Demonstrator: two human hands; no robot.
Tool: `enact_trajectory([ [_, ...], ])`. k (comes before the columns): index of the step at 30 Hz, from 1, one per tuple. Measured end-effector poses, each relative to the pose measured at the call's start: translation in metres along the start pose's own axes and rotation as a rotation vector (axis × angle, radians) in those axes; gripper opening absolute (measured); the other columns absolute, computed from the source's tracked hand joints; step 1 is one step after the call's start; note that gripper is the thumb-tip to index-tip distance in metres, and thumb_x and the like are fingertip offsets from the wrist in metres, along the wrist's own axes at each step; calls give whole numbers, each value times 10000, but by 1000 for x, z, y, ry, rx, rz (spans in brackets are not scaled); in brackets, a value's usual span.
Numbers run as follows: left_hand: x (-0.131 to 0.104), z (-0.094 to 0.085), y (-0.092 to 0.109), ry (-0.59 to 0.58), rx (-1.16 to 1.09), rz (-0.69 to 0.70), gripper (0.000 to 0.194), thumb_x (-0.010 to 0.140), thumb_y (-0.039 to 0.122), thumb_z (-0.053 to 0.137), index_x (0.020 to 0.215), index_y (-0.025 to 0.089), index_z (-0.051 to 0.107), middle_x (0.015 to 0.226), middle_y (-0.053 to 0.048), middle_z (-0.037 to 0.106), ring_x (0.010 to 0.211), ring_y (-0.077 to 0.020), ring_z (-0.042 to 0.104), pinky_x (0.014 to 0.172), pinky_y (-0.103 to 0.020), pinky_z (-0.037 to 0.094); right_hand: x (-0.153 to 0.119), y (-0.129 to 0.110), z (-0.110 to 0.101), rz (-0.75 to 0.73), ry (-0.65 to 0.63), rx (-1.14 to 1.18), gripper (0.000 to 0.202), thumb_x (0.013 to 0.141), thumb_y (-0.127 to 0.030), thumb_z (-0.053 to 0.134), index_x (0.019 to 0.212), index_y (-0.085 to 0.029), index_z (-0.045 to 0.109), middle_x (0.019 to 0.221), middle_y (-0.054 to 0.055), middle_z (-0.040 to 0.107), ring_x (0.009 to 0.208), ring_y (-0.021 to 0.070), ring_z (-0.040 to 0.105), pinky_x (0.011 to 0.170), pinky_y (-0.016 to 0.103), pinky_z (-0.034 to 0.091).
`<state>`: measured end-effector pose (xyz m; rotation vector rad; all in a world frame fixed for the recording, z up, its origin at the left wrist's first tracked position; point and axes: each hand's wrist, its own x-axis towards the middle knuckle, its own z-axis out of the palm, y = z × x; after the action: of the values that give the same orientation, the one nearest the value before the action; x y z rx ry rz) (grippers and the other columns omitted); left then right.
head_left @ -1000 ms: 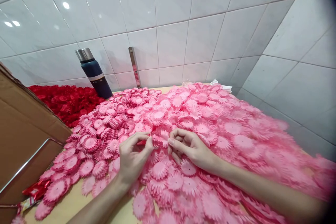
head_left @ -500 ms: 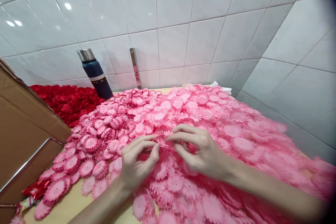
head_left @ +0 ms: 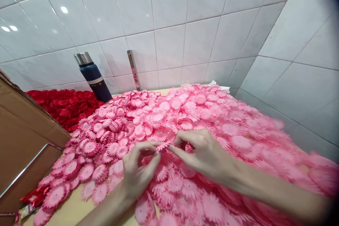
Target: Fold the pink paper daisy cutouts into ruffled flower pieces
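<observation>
Between my two hands is a small pink fabric flower piece with a fringed edge, seen nearly edge-on. My left hand pinches its left side between thumb and fingers. From the right, my right hand has its thumb and bent index finger closed on the piece's other edge. Below and around both hands spreads a heap of similar pink flower pieces, pale and flat on the right. On the left lie curlier, darker-edged pink pieces.
A dark blue bottle with a steel cap stands at the back left, beside a pile of red pieces. A metal strip leans on the tiled wall. At left are a cardboard box and a red wrapper.
My right hand's fingers have curled in and closed on the flower piece, which now shows between my fingertips. The view has shifted slightly.
</observation>
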<state>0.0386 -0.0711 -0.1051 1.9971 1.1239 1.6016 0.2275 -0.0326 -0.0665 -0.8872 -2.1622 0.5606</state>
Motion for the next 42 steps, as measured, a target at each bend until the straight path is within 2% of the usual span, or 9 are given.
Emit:
enact_trajectory([
  [6,5,6,7,164,-273,-218,255,811,54,649,793,213,451,824,20,699,730,-109,698,659,-206,597,1,-13,1,100,21,190,258,877,-194,551,628,-200,485,557,-7,572,483,109,516,459,254,399],
  [12,13,10,13,221,-374,-428,284,786,138,708,760,196,431,735,56,562,659,-72,591,604,-173,560,4,-18,-3,236,-41,347,255,879,-249,569,642,-206,484,623,19,602,573,145,559,519,287,455],
  [24,13,10,19,125,-759,-576,253,821,143,678,828,211,435,729,69,552,579,-51,586,551,-181,553,3,-15,-17,121,-157,319,324,914,-266,537,646,-217,361,609,-33,412,544,107,387,487,258,340],
  [27,18,6,14,159,-831,-650,252,813,145,677,838,213,436,734,60,584,593,-69,640,567,-194,575,2,-16,-23,137,-216,483,331,921,-282,524,654,-230,335,633,-8,484,578,130,498,503,267,392],
  [30,25,-2,7,330,-786,-699,236,785,136,680,831,202,459,763,48,600,696,-101,708,640,-188,598,4,-17,-32,155,-253,645,318,932,-274,506,661,-235,343,778,56,643,837,230,669,604,319,497],
  [33,28,-5,6,312,-723,-671,183,796,164,682,842,199,508,805,45,605,727,-120,726,711,-240,621,9,-12,-38,88,-39,403,278,898,-291,589,664,-235,450,779,68,693,949,280,682,674,363,533],
  [36,22,0,9,131,-609,-616,141,812,219,698,901,200,589,885,9,631,763,-144,720,736,-297,631,15,-3,-37,-24,132,45,127,842,-330,673,820,-225,604,820,80,714,862,280,685,753,440,541],
  [40,12,5,10,-33,-401,-484,306,755,180,759,1036,257,667,1085,-37,641,972,-178,666,746,-246,606,16,5,-31,-133,201,-196,393,825,-357,697,1144,-146,606,1136,166,675,1070,326,612,914,518,491],
  [42,9,5,7,-82,-305,-419,358,784,166,733,1109,301,667,1131,-40,641,1033,-177,632,776,-232,582,15,7,-30,-206,186,-252,289,880,-268,626,1136,-133,623,1213,174,641,1142,314,564,963,513,460],
])
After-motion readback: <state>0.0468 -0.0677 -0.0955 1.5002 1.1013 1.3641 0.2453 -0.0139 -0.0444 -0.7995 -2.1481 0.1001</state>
